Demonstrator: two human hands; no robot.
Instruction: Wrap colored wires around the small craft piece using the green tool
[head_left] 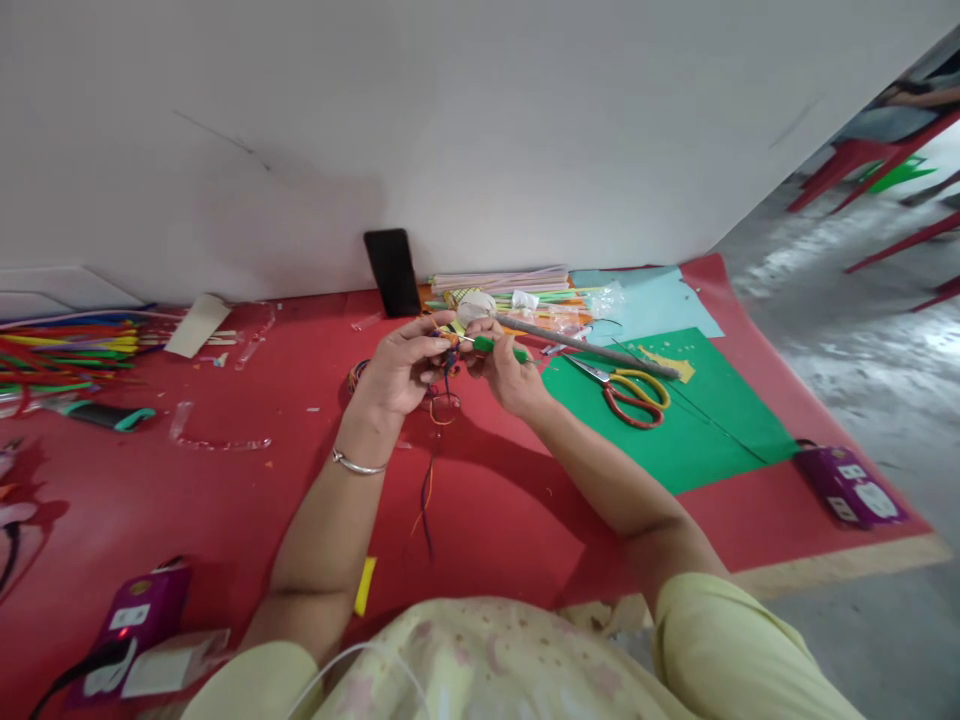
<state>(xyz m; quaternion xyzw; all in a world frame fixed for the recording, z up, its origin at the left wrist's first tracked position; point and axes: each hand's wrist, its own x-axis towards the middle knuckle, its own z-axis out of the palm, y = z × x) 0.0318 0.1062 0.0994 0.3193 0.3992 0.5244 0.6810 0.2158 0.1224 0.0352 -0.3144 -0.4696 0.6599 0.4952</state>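
At the back edge of the surface (225, 500) a phone (392, 273) stands by the wall (480, 130). Right of it, a grey stick (592, 348) slants onto a green sheet (675, 460), beside scissors (609, 381). A purple box (825, 475) sits near the right edge; coloured strips (97, 345) lie well left. Clear wrapping (600, 298) lies near the back edge, contents too blurred to tell. Over the surface's middle, my left grip (397, 370) pinches a small tangle of threads (451, 358), orange and dark, its tails dangling. My right grip (510, 380) is clamped round a green-handled tool (484, 344), its metal shaft pointing at the tangle.
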